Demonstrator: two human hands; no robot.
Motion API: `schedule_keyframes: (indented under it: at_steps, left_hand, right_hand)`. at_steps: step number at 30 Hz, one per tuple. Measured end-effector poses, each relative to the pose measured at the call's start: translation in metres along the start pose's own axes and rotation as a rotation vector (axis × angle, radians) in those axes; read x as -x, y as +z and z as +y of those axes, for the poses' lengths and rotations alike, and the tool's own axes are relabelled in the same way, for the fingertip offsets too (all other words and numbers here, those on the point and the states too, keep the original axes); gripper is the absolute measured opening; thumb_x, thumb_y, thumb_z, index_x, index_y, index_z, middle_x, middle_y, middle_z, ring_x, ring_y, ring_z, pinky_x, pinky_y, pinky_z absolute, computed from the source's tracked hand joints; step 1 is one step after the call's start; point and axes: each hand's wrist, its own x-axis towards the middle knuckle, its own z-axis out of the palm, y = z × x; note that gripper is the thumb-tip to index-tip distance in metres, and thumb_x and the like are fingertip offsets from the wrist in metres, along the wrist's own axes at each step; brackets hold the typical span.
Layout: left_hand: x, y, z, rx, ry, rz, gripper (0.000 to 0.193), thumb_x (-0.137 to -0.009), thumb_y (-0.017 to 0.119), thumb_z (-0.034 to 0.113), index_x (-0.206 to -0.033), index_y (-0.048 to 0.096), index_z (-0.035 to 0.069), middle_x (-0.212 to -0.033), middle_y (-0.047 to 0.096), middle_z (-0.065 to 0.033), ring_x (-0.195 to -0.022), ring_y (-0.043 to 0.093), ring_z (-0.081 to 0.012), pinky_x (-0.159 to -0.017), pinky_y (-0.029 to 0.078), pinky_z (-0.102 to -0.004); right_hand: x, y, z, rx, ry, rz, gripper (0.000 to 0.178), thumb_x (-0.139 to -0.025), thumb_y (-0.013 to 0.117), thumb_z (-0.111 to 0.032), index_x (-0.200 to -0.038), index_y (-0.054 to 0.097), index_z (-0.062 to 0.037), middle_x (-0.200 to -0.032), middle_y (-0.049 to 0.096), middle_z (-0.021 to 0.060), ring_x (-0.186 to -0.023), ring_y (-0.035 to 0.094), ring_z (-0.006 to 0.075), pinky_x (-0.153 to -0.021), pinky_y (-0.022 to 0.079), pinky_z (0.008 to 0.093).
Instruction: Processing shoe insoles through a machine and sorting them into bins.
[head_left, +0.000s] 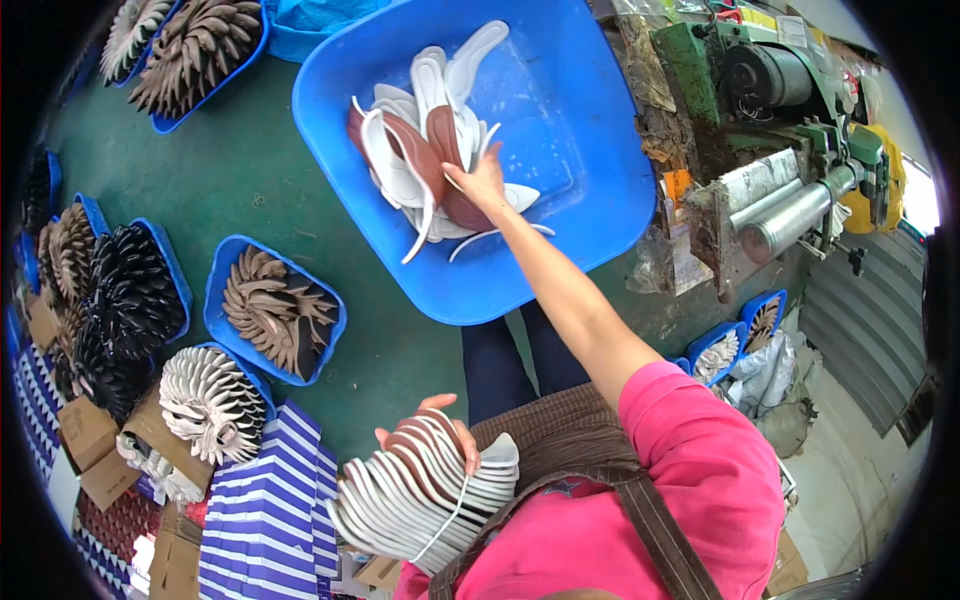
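Left hand (467, 448) wrapped round a thick fanned stack of white, brown-topped insoles (405, 495), near, against the torso; white cord (442, 522) crosses it. Right hand (482, 182) far, in the big blue plastic tub (590, 150), on a brown curved insole (443, 131); can't tell if it's gripped. Looks partway through gathering: sizeable stack done, loose jumbled insoles (378, 150) left on the tub's left side.
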Motion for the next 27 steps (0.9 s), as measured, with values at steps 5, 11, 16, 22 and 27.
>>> schedule_keyframes:
  at_steps: [5,11,16,22,27]
  left_hand:
    - [-0.011,0.032,0.008,-0.087,-0.058,0.135,0.087,-0.082,0.029,0.071,-0.14,0.02,0.007,-0.086,0.054,-0.0306,-0.074,0.058,-0.038,-0.073,0.047,-0.0476]
    - [-0.048,0.022,0.024,-0.185,-0.095,-0.184,0.079,-0.087,0.026,0.066,-0.129,0.035,-0.001,-0.087,0.055,-0.0339,-0.073,0.061,-0.0397,-0.063,0.053,-0.0455]
    - [-0.052,0.074,-0.011,-0.331,0.338,0.14,0.058,-0.092,0.041,0.045,-0.129,0.039,0.0,-0.123,0.048,-0.026,-0.096,0.06,-0.0305,-0.081,0.052,-0.0376]
    - [-0.053,0.086,-0.118,-0.557,0.592,0.353,0.047,-0.093,0.044,0.034,-0.129,0.042,0.004,-0.124,0.052,-0.0126,-0.107,0.055,-0.022,-0.088,0.049,-0.0344]
    - [-0.048,0.123,-0.245,-0.316,0.591,0.239,0.069,-0.088,0.05,0.05,-0.136,0.03,0.005,-0.131,0.044,-0.0091,-0.12,0.044,-0.0242,-0.1,0.037,-0.0381]
  right_hand:
    - [0.028,-0.082,0.009,-0.018,-0.003,-0.146,0.106,-0.067,0.074,-0.04,-0.135,0.013,0.0135,-0.123,0.045,0.0334,-0.117,0.047,0.0387,-0.097,0.039,0.036]
    - [0.151,-0.182,-0.035,-0.478,-0.117,-0.688,0.047,-0.086,0.06,-0.025,-0.126,0.048,-0.0031,-0.121,0.055,0.0111,-0.111,0.052,0.0182,-0.093,0.041,0.0308]
    - [0.288,-0.279,-0.108,-0.632,-0.391,-1.113,0.073,-0.082,0.063,-0.028,-0.141,0.026,-0.0075,-0.145,0.024,0.0128,-0.129,0.034,0.0272,-0.103,0.03,0.0419]
    - [0.293,-0.358,-0.07,-0.481,-0.537,-1.022,0.052,-0.075,0.065,-0.012,-0.125,0.048,-0.0118,-0.144,0.028,0.0098,-0.127,0.035,0.0241,-0.095,0.04,0.0413]
    - [0.288,-0.421,0.0,-0.61,-0.388,-0.969,0.009,-0.08,0.06,0.0,-0.087,0.056,-0.002,-0.132,0.039,0.0148,-0.113,0.049,0.0178,-0.086,0.049,0.0308]
